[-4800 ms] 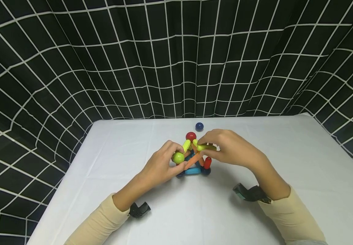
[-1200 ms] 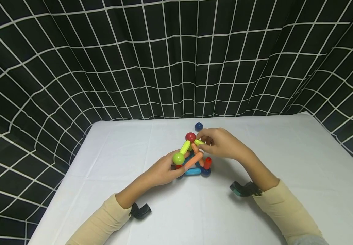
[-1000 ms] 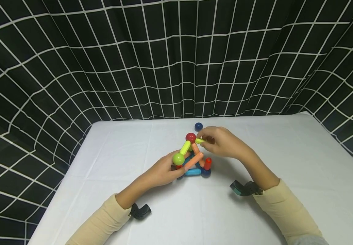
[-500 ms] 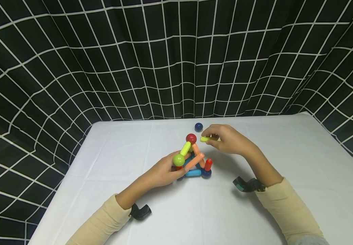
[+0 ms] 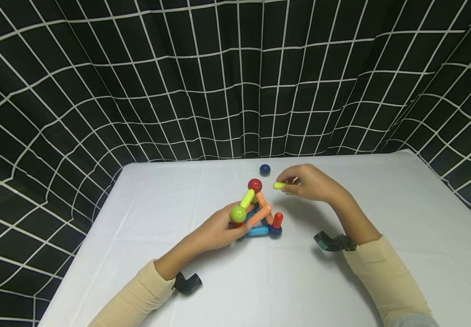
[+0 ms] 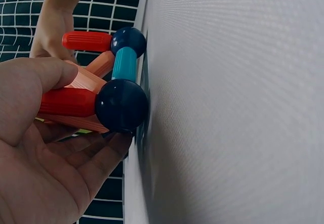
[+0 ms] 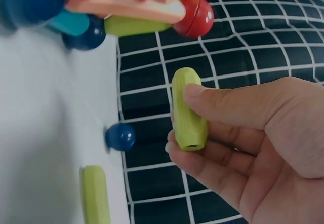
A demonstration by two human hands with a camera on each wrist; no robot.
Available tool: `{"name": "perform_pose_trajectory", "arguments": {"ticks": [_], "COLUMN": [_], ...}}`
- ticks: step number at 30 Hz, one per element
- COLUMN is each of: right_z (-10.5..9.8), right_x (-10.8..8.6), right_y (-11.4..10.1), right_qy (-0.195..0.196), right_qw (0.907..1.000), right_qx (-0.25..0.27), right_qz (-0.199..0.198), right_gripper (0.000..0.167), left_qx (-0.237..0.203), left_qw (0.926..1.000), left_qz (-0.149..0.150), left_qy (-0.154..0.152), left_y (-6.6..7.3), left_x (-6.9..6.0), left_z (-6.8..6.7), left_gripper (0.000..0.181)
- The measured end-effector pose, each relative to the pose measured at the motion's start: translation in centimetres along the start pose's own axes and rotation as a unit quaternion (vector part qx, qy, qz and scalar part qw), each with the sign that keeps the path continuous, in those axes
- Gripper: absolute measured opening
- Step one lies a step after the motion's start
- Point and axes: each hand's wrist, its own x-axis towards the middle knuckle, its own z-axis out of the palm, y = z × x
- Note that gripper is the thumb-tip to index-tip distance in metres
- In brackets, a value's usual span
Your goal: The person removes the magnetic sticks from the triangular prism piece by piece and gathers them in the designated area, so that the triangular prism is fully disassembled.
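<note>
A structure of magnetic sticks and balls stands on the table in the head view, with a red ball (image 5: 254, 185) on top and a light-green ball (image 5: 238, 214) at its left. My left hand (image 5: 216, 229) grips its left side, thumb against an orange stick (image 5: 259, 217); its fingertips reach behind a dark blue ball (image 6: 121, 105). Dark blue balls and a light-blue stick (image 5: 257, 231) form the base. A red stick (image 5: 277, 220) rises from the right base ball. Right of the structure and apart from it, my right hand (image 5: 311, 182) pinches a yellow-green magnetic stick (image 7: 190, 110) between thumb and fingers.
A loose dark blue ball (image 5: 265, 170) lies behind the structure. Another yellow-green stick (image 7: 96, 196) lies on the white table (image 5: 170, 190), seen in the right wrist view. A black curtain with white grid lines (image 5: 219, 81) hangs behind and at the sides.
My right hand has drawn its yellow-green stick away from the red ball, to the right. My left hand's fingers have shifted down from the light-green ball since the earliest frame; it stays on the structure.
</note>
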Motion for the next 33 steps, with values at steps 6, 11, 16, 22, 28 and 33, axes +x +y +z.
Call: {"name": "perform_pose_trajectory", "arguments": {"ticks": [6, 11, 16, 22, 28, 33], "right_z": [0.3, 0.5, 0.7, 1.4, 1.9, 2.2], "right_x": [0.3, 0.3, 0.3, 0.5, 0.8, 0.9], "right_y": [1.5, 2.7, 3.5, 3.9, 3.9, 3.8], "right_qy": [-0.015, -0.019, -0.039, -0.062, -0.084, -0.088], "right_qw": [0.9996, 0.9985, 0.9952, 0.9925, 0.9887, 0.9862], "right_qx": [-0.014, -0.046, -0.071, -0.082, -0.098, -0.113], "right_qz": [0.02, 0.022, 0.054, 0.066, 0.076, 0.084], "right_gripper": [0.017, 0.014, 0.012, 0.009, 0.008, 0.009], "left_qx": [-0.006, -0.011, 0.002, 0.005, 0.008, 0.01], "left_qw": [0.9999, 0.9998, 1.0, 0.9999, 0.9998, 0.9998], "left_qz": [0.008, 0.015, -0.002, -0.009, -0.019, -0.017], "left_qy": [-0.002, -0.006, 0.003, 0.005, 0.006, 0.005], "left_y": [-0.3, -0.2, 0.0, 0.0, -0.1, -0.1], "left_x": [0.0, 0.1, 0.0, -0.1, -0.1, -0.1], "left_z": [0.1, 0.2, 0.1, 0.1, 0.2, 0.1], "left_gripper": [0.045, 0.043, 0.045, 0.048, 0.047, 0.047]}}
